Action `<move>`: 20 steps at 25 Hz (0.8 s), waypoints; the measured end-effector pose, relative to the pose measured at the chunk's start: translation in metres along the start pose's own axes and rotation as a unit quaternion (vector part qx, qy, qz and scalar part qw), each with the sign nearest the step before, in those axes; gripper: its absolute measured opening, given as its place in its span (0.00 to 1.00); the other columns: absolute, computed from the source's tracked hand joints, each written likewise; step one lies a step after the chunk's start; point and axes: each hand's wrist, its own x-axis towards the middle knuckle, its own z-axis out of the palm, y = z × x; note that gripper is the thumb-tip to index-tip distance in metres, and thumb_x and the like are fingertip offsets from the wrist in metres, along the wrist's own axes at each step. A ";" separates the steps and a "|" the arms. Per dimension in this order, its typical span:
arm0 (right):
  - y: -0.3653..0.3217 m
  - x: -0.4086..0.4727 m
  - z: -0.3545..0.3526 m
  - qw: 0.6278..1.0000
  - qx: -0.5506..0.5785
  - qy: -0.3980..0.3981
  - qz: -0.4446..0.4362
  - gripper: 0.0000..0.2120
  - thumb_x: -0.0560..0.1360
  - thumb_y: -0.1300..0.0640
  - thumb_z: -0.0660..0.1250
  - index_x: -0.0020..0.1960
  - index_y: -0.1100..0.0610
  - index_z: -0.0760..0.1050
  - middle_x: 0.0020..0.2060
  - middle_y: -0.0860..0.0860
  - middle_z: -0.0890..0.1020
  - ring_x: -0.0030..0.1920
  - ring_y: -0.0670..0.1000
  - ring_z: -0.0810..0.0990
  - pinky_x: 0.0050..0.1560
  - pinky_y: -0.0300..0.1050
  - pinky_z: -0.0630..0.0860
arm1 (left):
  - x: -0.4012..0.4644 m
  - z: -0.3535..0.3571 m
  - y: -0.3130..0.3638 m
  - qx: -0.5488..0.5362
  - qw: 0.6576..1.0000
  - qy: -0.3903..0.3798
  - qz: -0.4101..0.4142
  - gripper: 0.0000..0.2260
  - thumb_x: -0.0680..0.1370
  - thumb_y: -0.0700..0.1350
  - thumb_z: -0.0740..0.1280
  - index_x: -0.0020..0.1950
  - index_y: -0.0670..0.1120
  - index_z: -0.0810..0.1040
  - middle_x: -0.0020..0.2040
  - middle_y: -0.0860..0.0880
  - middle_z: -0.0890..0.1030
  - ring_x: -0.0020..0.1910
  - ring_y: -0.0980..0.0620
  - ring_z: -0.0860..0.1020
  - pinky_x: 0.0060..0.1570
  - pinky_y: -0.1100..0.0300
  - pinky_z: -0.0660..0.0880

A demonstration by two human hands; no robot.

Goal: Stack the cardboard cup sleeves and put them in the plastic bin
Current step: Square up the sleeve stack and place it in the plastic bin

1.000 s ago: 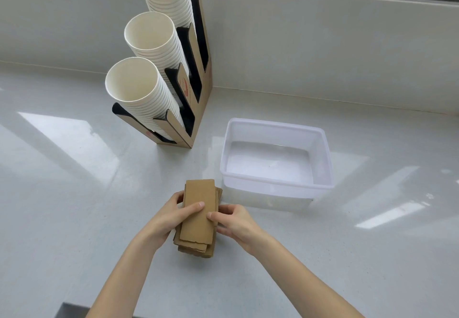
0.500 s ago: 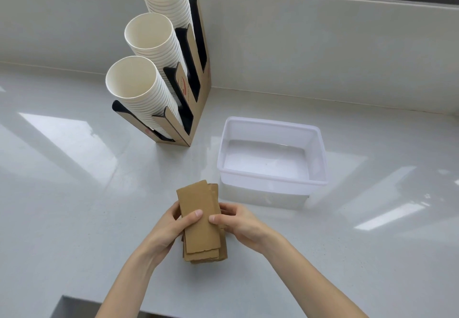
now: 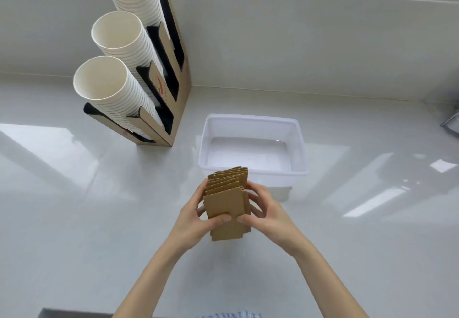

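While sleeves (image 3: pixel 227 204) fan, bin (image 3: pixel 253 120) gapes.

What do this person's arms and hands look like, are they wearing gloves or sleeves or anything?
No gloves: the left hand and right hand are bare, with no rings, watch or bracelet in sight. Both forearms are uncovered up to the frame's bottom edge. There, a strip of blue-and-white checked fabric shows, probably clothing.

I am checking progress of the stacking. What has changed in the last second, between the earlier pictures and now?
The stack of cardboard sleeves was lifted off the counter and tipped from flat to upright, edges fanned, held nearer the plastic bin. The left hand and right hand kept their hold, now clamping it from both sides. The bin has nothing in it, as before, and the cup holder stands in the same place.
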 end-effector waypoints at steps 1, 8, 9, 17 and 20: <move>-0.001 -0.002 -0.007 1.000 -0.008 0.008 -0.013 0.31 0.69 0.69 0.68 0.60 0.40 0.65 0.62 0.45 0.69 0.62 0.35 0.71 0.61 0.29 0.71 | 0.006 0.005 0.003 0.008 1.000 -0.008 0.015 0.34 0.65 0.40 0.75 0.62 0.63 0.63 0.58 0.59 0.76 0.56 0.61 0.75 0.47 0.74 0.74; 0.018 -0.010 -0.015 0.988 -0.149 0.041 -0.011 0.32 0.66 0.62 0.67 0.65 0.46 0.59 0.60 0.50 0.64 0.57 0.25 0.66 0.61 0.22 0.63 | 0.021 0.029 -0.010 0.092 0.990 -0.100 0.027 0.41 0.64 0.45 0.75 0.66 0.66 0.54 0.64 0.61 0.72 0.63 0.66 0.69 0.56 0.78 0.65; 0.020 -0.008 -0.014 0.987 -0.154 0.042 -0.009 0.35 0.66 0.62 0.68 0.69 0.49 0.57 0.61 0.51 0.63 0.56 0.24 0.65 0.56 0.18 0.62 | 0.022 0.030 -0.011 0.087 0.990 -0.103 0.029 0.41 0.65 0.42 0.75 0.67 0.63 0.53 0.62 0.65 0.73 0.61 0.70 0.69 0.54 0.79 0.65; 0.038 0.004 0.003 0.988 -0.150 0.041 -0.001 0.45 0.68 0.63 0.66 0.74 0.54 0.40 0.73 0.46 0.53 0.64 0.22 0.54 0.59 0.15 0.56 | 0.020 0.037 -0.013 0.100 0.988 -0.117 0.014 0.40 0.68 0.41 0.65 0.71 0.57 0.45 0.63 0.72 0.61 0.62 0.77 0.61 0.56 0.81 0.62; 0.037 0.005 0.001 0.987 -0.149 0.060 -0.020 0.42 0.69 0.60 0.65 0.74 0.54 0.44 0.72 0.48 0.58 0.66 0.26 0.56 0.59 0.16 0.57 | 0.020 0.035 -0.005 0.120 0.984 -0.125 0.032 0.38 0.69 0.42 0.63 0.65 0.66 0.41 0.63 0.74 0.57 0.62 0.79 0.58 0.58 0.83 0.58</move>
